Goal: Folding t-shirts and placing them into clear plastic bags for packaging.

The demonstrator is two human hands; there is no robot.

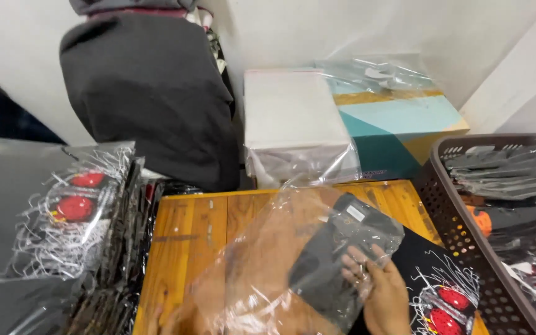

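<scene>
My right hand point(379, 291) grips a folded black garment point(336, 254) that sits partly inside a clear plastic bag point(262, 260), low in the middle of the view. My left hand point(169, 319) shows only at the bottom edge, seen through the bag's plastic and pressed against it; whether it pinches the bag I cannot tell. Under the right hand lies another black shirt point(442, 291) with a white and red print, flat on the wooden table point(193, 229).
A stack of bagged black printed shirts point(57, 229) stands at the left. A brown plastic basket point(448, 217) with more bagged shirts is at the right. Behind the table sit a pile of clear bags point(293, 118), a teal and yellow box point(398, 124) and a dark grey garment point(150, 93).
</scene>
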